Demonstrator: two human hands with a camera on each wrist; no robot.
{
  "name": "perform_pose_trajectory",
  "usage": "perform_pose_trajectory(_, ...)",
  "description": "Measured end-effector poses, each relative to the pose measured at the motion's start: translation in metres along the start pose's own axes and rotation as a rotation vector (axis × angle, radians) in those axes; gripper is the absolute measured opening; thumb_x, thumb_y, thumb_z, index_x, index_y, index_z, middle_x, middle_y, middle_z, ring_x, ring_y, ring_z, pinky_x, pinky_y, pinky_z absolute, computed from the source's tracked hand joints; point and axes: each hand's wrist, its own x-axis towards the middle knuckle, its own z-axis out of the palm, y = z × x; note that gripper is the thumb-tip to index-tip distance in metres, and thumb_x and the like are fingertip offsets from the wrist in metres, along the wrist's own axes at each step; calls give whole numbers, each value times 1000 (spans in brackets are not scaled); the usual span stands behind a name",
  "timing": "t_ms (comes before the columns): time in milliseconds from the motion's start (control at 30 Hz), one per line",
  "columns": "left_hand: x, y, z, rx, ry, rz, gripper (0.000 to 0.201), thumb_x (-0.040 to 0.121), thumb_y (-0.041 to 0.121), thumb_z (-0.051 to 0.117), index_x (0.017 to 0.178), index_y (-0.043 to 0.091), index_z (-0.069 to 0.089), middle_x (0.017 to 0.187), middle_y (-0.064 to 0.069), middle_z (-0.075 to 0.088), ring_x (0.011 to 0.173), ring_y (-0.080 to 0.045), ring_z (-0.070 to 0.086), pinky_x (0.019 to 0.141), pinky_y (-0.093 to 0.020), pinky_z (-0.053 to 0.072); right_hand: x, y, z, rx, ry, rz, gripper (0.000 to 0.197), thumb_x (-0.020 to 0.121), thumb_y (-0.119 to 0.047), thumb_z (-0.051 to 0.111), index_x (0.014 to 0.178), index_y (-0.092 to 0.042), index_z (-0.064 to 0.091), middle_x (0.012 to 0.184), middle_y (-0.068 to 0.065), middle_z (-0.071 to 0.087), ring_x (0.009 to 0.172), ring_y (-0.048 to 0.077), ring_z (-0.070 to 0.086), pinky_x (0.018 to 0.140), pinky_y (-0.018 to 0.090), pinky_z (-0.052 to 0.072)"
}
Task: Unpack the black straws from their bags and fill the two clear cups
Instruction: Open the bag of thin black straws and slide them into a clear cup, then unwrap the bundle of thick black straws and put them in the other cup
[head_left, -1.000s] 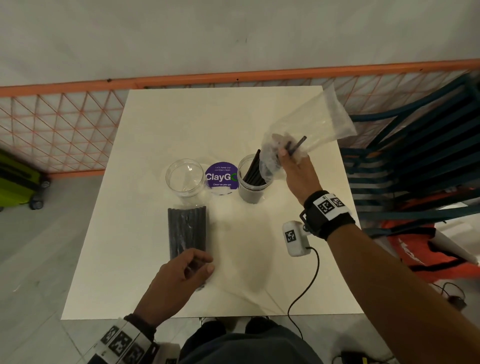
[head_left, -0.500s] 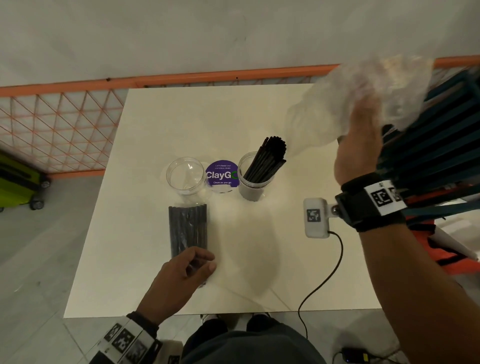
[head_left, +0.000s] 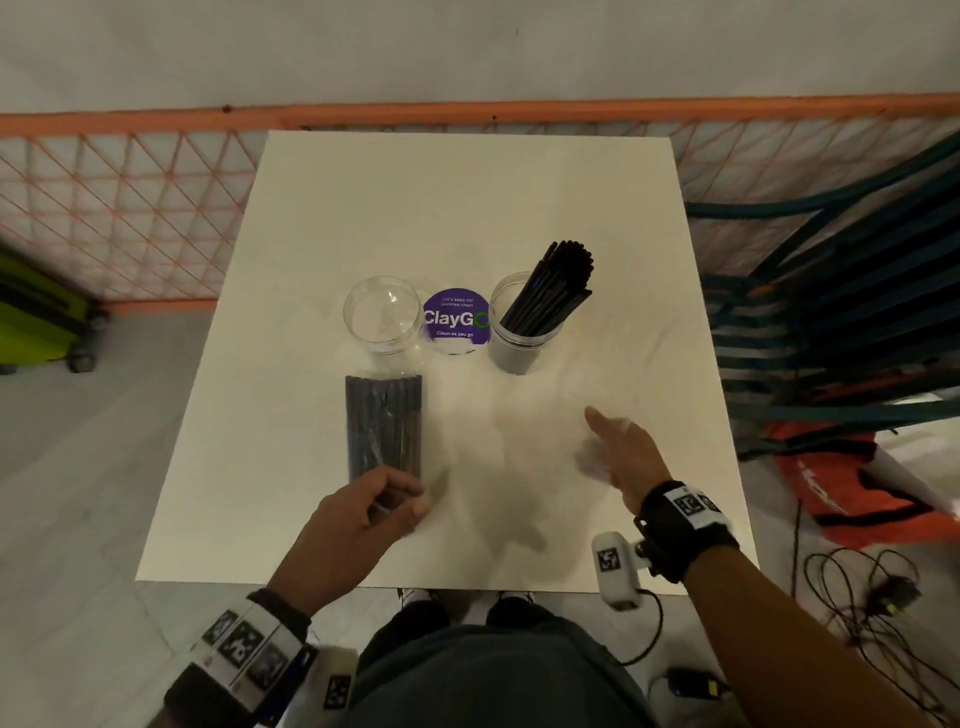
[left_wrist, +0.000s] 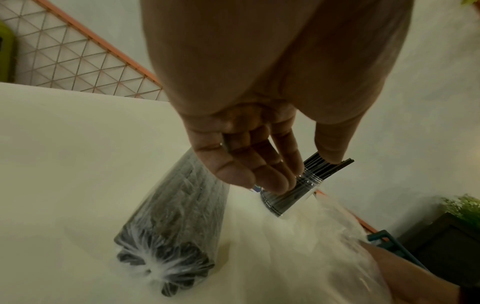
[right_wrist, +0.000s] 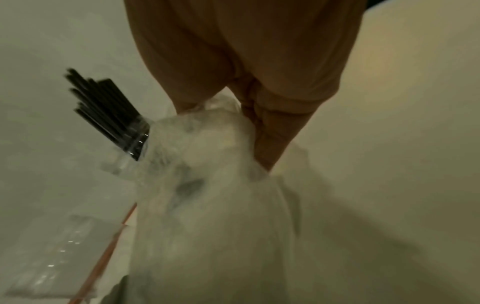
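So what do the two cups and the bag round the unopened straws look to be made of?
Both cups look like clear, glossy hard plastic, possibly glass: see-through walls with bright glints. The bag looks like thin clear plastic film, wrinkled and shiny over the straws.

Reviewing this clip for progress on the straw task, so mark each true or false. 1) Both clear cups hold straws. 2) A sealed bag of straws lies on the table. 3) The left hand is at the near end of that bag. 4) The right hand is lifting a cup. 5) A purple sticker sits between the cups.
1) False. Only the right cup holds black straws; the left cup has none.
2) True. The bag of straws lies flat on the table.
3) True. The left hand rests at its near end.
4) False. The right hand is apart from both cups, by crumpled clear plastic.
5) True. The purple sticker.
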Motion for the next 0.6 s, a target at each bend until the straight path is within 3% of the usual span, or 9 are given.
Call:
perform_pose_trajectory(67, -2, 0, -2, -1, 11, 3, 10, 90, 36, 67, 99, 34, 67, 92, 22, 71, 75, -2, 69, 66, -13, 50, 12, 6, 6, -108, 40, 51, 65, 70, -68, 69, 94, -7, 64, 93, 13, 69, 86, 32, 68, 77, 42, 59)
perform_pose_trajectory(133, -4, -2, -6, -6, 32, 6, 9, 91, 33, 67, 99, 33, 67, 90, 20, 72, 75, -2, 69, 67, -12, 49, 13, 5, 5, -302, 192, 37, 79, 67, -72, 67, 118, -12, 57, 114, 11, 66, 104, 33, 64, 89, 45, 54)
perform_pose_trajectory(200, -7, -7, -12, -7, 61, -2, 9, 91, 34, 67, 100, 34, 67, 87, 14, 72, 75, -5, 68, 67, -13, 49, 0, 2, -2, -446, 321, -90, 66, 80, -57, 68, 128, -16, 49, 127, 10, 57, 108, 30, 59, 92, 40, 47)
perform_pose_trajectory(267, -10, -15, -19, -24, 84, -26, 9, 91, 35, 66, 100, 35, 67, 87, 11, 73, 74, -7, 67, 68, -16, 49, -20, -1, -6, -525, 341, -271, 48, 86, -46, 67, 123, -20, 52, 123, 6, 58, 95, 22, 61, 86, 38, 47)
perform_pose_trajectory(367, -15, -30, -27, -40, 111, -60, 7, 91, 36, 66, 98, 36, 66, 85, 14, 72, 71, -7, 67, 67, -19, 50, -54, -5, 5, -682, 164, -473, 22, 89, -40, 65, 106, -27, 59, 101, -8, 65, 77, 6, 62, 77, 32, 50)
perform_pose_trajectory(467, -16, -45, -32, -26, 133, -99, 8, 91, 35, 67, 99, 35, 66, 88, 11, 71, 70, -4, 65, 69, -21, 48, -81, -6, 40, -853, -90, -569, 13, 90, -40, 64, 100, -35, 58, 90, -17, 64, 72, 3, 62, 72, 29, 53)
perform_pose_trajectory(533, -10, -57, -33, -19, 155, -125, 13, 91, 35, 67, 103, 32, 65, 95, 10, 70, 68, -3, 64, 70, -24, 47, -84, -3, 72, -983, -270, -575, 21, 89, -42, 61, 109, -40, 52, 98, -19, 61, 75, 4, 62, 75, 32, 54)
perform_pose_trajectory(600, 1, -67, -33, -32, 164, -174, 27, 91, 38, 67, 115, 30, 60, 107, 6, 67, 76, -5, 65, 74, -27, 47, -76, 6, 106, -1141, -398, -553, 42, 90, -39, 58, 127, -41, 41, 119, -15, 57, 85, 9, 65, 79, 37, 55)
